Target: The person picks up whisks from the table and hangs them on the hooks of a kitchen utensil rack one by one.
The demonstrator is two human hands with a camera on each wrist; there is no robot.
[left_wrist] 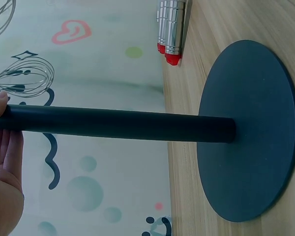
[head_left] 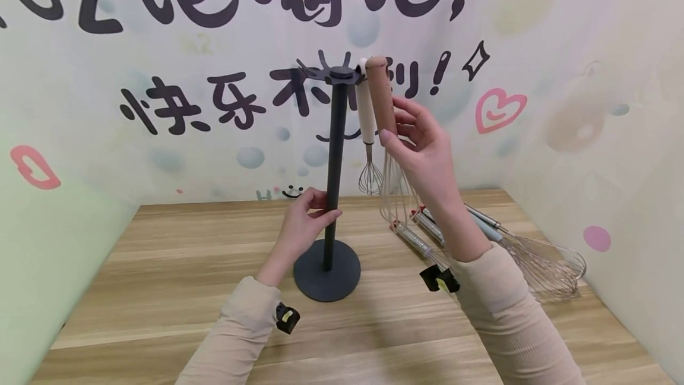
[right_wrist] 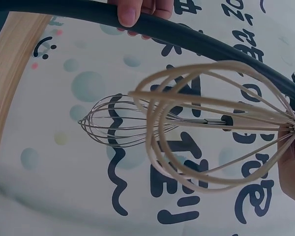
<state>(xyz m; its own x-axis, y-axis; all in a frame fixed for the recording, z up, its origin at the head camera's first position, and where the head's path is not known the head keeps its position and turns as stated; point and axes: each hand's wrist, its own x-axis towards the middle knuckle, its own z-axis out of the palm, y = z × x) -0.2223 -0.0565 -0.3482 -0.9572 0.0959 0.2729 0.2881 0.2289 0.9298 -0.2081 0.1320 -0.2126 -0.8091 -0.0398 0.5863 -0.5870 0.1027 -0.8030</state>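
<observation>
A dark utensil stand (head_left: pixel 335 135) with a round base and a ring of hooks on top stands upright on the wooden table. Around its post my left hand (head_left: pixel 302 222) curls, thumb in front. My right hand (head_left: pixel 424 141) grips a whisk (head_left: pixel 382 91) by its wooden handle, next to the hooks; its beige wire loops (right_wrist: pixel 211 128) point down. Whether this handle touches a hook cannot be told. Just behind it, a small whisk with a white handle (head_left: pixel 366 109) hangs from the stand, its metal wires (right_wrist: pixel 132 120) free below.
Several more whisks (head_left: pixel 540 260) lie on the right side of the table, partly behind my right forearm. Some have silvery handles with red ends (left_wrist: pixel 173 34). A printed wall (head_left: pixel 214 165) rises behind the table (head_left: pixel 176 290).
</observation>
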